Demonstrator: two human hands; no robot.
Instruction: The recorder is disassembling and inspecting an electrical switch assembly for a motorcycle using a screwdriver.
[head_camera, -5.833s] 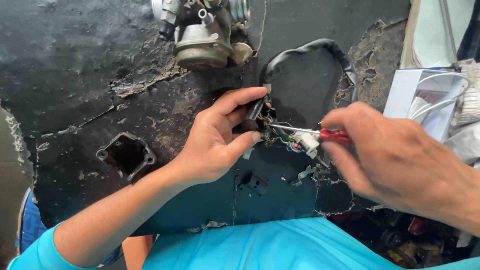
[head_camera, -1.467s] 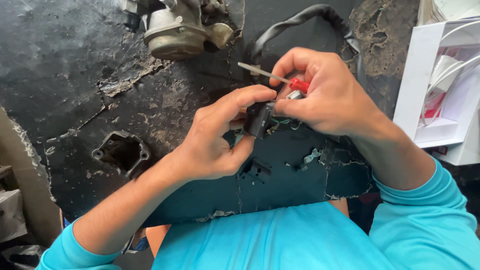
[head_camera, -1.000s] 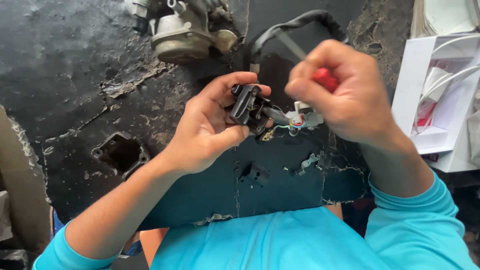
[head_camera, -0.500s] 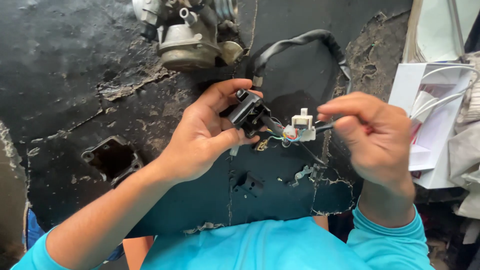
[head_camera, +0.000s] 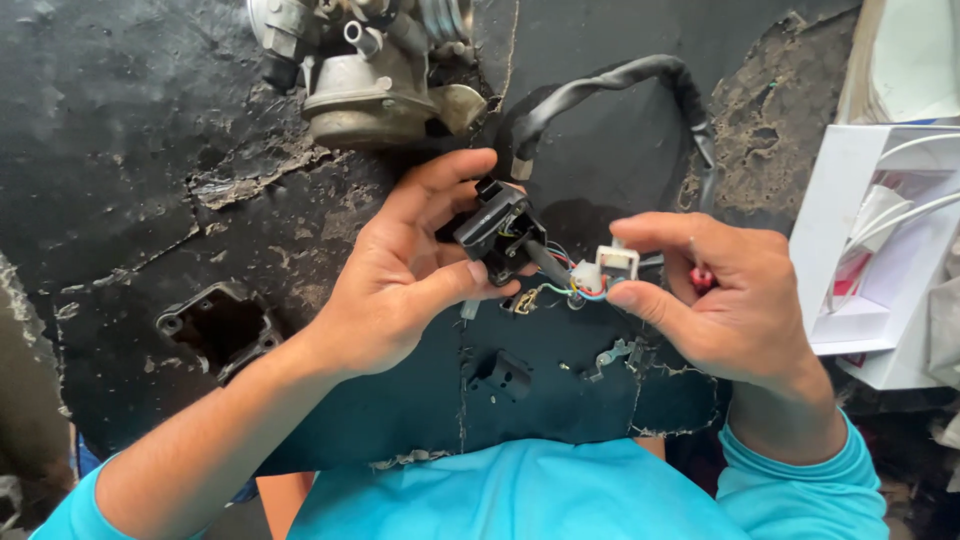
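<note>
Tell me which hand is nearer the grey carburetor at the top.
Left. The left hand sits just below the carburetor, fingertips close under it; the right hand is farther off, lower right.

Left hand (head_camera: 400, 290): bare, no glove, no ring or watch in view.
Right hand (head_camera: 725, 300): bare, no glove, short nails on the thumb and the first finger.
Left arm: bare from the wrist down to near the elbow.
Left sleeve (head_camera: 65, 510): bright turquoise, pushed up, only its edge shows in the bottom corner.
Right sleeve (head_camera: 800, 485): same turquoise cloth, long, ends at the wrist with soft folds.
Shirt (head_camera: 510, 495): plain turquoise, smooth, no print visible.
</note>
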